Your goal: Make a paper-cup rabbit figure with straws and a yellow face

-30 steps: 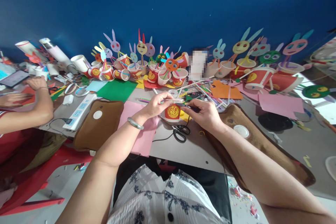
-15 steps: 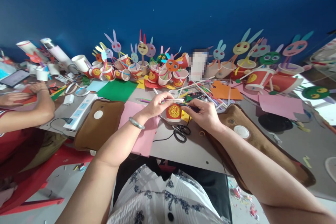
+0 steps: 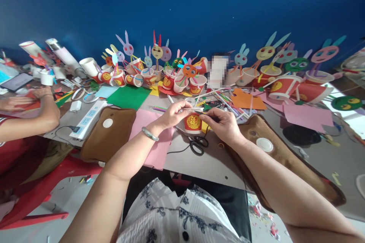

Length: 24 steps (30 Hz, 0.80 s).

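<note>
My left hand, with a bangle at the wrist, pinches a thin white strip between thumb and fingers. Just below it a red paper cup with a yellow round emblem stands on the table. My right hand is closed at the cup's right side, thumb and forefinger pressed together near the rim. What those fingertips hold is too small to make out. Black-handled scissors lie in front of the cup, touching or close to its base.
Paper cups with rabbit-eared paper faces line the back by the blue wall. Brown hot-water bags lie at both sides. Pink paper, green paper, a power strip and orange paper surround the hands. Another person's arm is at left.
A dark object seen in my right hand earlier no longer shows, and its fingers now pinch near the cup's rim. My left hand keeps the white strip. The view has shifted slightly.
</note>
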Available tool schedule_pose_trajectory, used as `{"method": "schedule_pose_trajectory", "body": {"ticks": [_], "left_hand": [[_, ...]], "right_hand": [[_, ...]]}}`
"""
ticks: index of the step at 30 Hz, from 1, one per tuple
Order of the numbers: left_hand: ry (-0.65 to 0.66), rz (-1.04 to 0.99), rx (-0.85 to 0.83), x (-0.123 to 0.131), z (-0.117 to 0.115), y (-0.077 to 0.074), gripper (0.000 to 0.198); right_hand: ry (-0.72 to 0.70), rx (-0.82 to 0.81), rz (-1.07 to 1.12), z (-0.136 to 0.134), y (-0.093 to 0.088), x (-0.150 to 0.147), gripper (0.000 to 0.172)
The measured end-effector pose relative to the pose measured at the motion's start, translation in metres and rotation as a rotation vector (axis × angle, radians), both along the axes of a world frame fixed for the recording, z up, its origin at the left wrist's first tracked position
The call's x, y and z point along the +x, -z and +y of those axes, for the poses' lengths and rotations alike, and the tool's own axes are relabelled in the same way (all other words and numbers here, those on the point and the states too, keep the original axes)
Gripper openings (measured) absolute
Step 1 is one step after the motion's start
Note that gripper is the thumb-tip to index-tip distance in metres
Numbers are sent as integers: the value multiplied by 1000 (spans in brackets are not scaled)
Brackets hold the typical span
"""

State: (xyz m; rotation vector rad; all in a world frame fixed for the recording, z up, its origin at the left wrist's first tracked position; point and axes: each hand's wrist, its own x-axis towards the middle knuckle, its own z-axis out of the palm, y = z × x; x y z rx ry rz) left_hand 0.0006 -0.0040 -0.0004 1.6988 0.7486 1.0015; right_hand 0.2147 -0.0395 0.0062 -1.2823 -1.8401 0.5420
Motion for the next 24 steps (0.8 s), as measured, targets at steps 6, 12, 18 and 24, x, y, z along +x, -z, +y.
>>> {"method": "schedule_pose_trajectory", "body": {"ticks": [6,12,18,24], "left_hand": [[-74,-22,27,-1,4,4,35],[-105,-5,78,0,3,6,33],[-123,42,109,0,1,6,34],[-149,92,184,1,1,4,33]], "right_hand": [[63,42,8,0,-2,2,40],[38,53,-41,1,1,0,42],[53,74,-62,1,3,0,41],[70,81,-73,1,4,1,41]]}}
